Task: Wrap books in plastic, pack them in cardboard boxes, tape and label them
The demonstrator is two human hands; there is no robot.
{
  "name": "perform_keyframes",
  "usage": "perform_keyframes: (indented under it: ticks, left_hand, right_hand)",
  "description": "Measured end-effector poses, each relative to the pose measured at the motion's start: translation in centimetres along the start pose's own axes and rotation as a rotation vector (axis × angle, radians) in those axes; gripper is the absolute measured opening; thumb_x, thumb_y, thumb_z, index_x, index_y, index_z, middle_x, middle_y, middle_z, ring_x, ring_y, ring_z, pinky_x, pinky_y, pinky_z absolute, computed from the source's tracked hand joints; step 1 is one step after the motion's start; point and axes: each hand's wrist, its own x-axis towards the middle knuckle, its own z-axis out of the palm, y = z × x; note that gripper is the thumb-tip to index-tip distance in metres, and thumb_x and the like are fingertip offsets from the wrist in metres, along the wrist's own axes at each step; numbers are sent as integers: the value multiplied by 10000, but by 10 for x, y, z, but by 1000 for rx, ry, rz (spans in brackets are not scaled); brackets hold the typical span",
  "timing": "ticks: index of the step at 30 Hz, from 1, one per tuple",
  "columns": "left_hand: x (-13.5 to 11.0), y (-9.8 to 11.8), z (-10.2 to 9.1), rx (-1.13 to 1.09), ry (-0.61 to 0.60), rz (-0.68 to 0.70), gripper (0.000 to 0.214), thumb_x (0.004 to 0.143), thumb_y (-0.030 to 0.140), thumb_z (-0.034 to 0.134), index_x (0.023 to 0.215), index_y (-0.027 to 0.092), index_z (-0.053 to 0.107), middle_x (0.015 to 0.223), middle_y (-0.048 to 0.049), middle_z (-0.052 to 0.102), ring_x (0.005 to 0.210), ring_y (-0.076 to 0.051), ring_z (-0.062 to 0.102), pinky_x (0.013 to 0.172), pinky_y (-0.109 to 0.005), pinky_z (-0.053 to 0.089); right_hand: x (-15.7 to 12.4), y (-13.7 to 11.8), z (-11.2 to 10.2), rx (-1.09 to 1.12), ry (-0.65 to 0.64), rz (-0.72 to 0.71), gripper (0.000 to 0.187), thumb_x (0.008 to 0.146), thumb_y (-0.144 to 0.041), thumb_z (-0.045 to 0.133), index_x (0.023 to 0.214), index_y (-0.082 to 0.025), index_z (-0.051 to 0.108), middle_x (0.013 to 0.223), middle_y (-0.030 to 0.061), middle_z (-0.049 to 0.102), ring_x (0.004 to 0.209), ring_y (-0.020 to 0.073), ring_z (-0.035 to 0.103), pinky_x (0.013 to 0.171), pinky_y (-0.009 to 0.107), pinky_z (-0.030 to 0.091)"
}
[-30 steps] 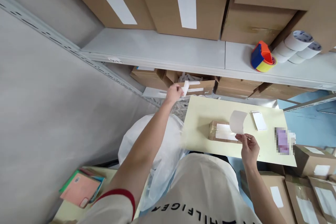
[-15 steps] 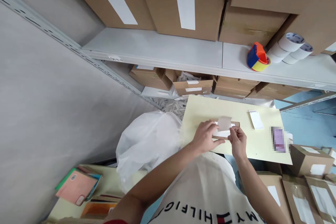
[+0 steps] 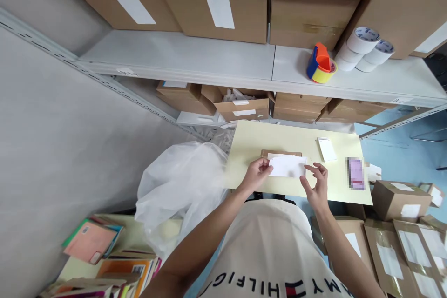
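Left grip (image 3: 256, 174): thumb and fingers pressed together on the left edge of the white label (image 3: 287, 166) — a pinch.
Right grip (image 3: 317, 185): fingers spread, with the index tip at the right edge of the white label; no closed hold shows.
Label position: the white label is held level between both grips, low over the table (image 3: 251, 142). Its far edge overlaps the small brown box (image 3: 281, 153).
Box position: the small brown box lies flat on the table, largely covered by the white label. Only its far rim shows.
Table: pale yellow top, directly in front of the person's torso.
White pad (image 3: 327, 149): on the table, right of the small brown box and apart from it.
Purple item (image 3: 355, 173): near the table's right edge, blurred and not identifiable.
Plastic bag (image 3: 178, 186): white and bulging, just beside the table's left edge.
Shelf (image 3: 209, 58): grey, behind the table — carries large cartons (image 3: 223, 0), a tape dispenser (image 3: 320, 58) and tape rolls (image 3: 365, 46).
Open carton (image 3: 240, 107): below the shelf board, behind the table.
Taped parcels (image 3: 398, 200): right of the table, lower down.
Books (image 3: 92, 240): stacked at lower left.
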Motion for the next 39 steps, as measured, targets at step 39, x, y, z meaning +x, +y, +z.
perform_keyframes:
  ticks: [39]
  left_hand:
    - [62, -29, 2, 997, 88, -408, 196, 759, 397, 647, 784, 213, 584, 857, -74, 719, 897, -269, 682, 706, -320, 480]
  right_hand:
    - [57, 49, 39, -672, -515, 201, 429, 821, -492, 638, 1192, -278, 664, 1136, 106, 606, 851, 247, 659, 691, 354, 493]
